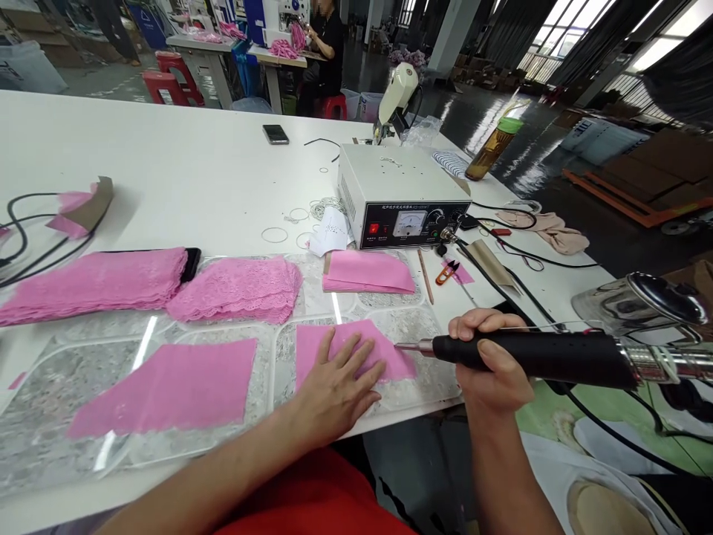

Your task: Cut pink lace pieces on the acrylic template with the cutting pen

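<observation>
My left hand (pixel 339 379) lies flat with fingers spread on a pink fabric piece (pixel 384 342) at the table's front edge. My right hand (pixel 493 357) is wrapped round a black-handled ultrasonic welding gun (pixel 557 359). Its thin metal tip points left and is at the fabric's right part; whether it touches cannot be made out. Another pink fabric piece (pixel 178 386) lies flat to the left on the clear patterned mat (pixel 267 364). Behind my left hand is a small stack of pink fabric (pixel 368 272). Two stacks sit further left, one of pink lace (pixel 239 288) and one of folded pink cloth (pixel 111 282).
A control box (pixel 412 200) with a dial stands at the back, cables running right. Orange thread snips (pixel 447 273), a brown pencil-like stick (pixel 425 276) and a steel mug (pixel 635 305) are on the right. Beyond lie a phone (pixel 275 134) and a bottle (pixel 493 148). A person (pixel 326 52) sits at a sewing machine.
</observation>
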{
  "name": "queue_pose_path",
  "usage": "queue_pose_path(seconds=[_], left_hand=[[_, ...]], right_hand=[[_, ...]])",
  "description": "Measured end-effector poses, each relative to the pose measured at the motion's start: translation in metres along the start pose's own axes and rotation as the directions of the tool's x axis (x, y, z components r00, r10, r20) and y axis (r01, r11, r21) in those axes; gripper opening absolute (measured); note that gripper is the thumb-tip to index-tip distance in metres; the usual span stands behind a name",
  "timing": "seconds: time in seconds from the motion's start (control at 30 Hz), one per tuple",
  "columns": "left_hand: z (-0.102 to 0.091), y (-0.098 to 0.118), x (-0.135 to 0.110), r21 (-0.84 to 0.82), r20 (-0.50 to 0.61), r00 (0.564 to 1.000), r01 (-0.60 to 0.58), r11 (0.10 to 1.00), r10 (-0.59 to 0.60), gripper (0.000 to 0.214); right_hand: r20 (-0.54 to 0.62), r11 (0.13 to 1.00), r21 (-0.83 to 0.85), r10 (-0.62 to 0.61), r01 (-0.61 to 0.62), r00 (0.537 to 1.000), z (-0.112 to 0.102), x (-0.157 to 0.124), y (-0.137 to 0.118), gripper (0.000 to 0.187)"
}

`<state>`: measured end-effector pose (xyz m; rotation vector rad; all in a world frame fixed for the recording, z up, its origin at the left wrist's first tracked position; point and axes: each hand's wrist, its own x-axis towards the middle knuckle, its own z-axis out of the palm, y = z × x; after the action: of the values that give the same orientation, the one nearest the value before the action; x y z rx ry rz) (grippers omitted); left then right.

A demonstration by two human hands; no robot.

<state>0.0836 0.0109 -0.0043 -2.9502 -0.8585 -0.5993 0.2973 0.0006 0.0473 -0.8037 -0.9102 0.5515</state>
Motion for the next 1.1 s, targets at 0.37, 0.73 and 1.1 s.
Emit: queue_pose_path(seconds=[0.37, 0.73, 1.1], left_hand=[[-0.001, 0.001, 0.001, 0.005, 0.000, 1.000, 0.001, 1.000, -0.001, 0.035], [-0.001, 0.001, 0.000, 0.002, 0.003, 1.000, 0.001, 1.000, -0.001, 0.036], [-0.002, 0.001, 0.000, 0.004, -0.009, 1.000, 0.002, 1.000, -0.002, 0.035]], right_hand=[[-0.008, 0.999, 0.035, -0.004, 0.005, 1.000, 0.017, 0.006, 0.010, 0.014], [0.031, 0.999, 0.045, -0.006, 0.005, 1.000, 0.024, 0.008, 0.016, 0.016], [0.047, 1.000, 0.007, -0.016, 0.016, 0.999, 0.023, 0.008, 0.018, 0.013]])
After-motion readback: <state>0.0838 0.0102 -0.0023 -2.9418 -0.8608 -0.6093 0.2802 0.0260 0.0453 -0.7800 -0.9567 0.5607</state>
